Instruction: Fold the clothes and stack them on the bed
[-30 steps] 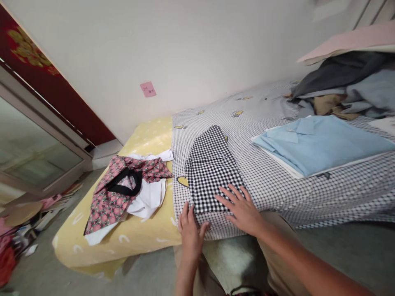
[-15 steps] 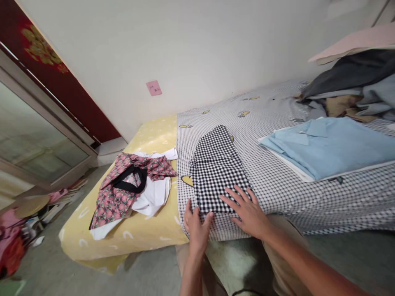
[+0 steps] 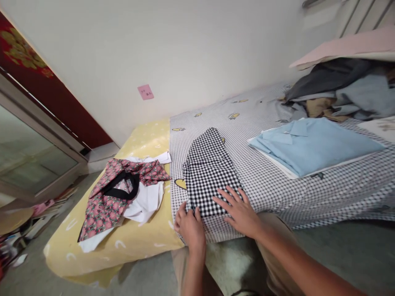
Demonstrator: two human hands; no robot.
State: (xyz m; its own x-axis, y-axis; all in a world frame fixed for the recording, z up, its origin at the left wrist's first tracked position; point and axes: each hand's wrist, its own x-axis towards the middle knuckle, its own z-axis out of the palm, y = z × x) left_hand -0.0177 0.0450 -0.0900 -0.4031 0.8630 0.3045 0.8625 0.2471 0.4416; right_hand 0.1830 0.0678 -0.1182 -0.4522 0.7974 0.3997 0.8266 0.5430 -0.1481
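Left hand (image 3: pixel 189 225) curled closed on near-left corner of checked garment (image 3: pixel 210 172), right hand (image 3: pixel 242 213) spread flat on its near edge, blue shirt (image 3: pixel 314 144) far right on bed (image 3: pixel 277 193)

I record a plain white wall (image 3: pixel 200 49) beyond the left hand (image 3: pixel 189 226) and right hand (image 3: pixel 242 213), with one pink note (image 3: pixel 145 92) stuck on it. Far left of the left hand: red panel (image 3: pixel 21 53) with gold motif, metal-framed glass door (image 3: pixel 31 160). The bed (image 3: pixel 148 139) lies directly ahead of both, bare grey floor (image 3: pixel 339 255) beneath. Light even.
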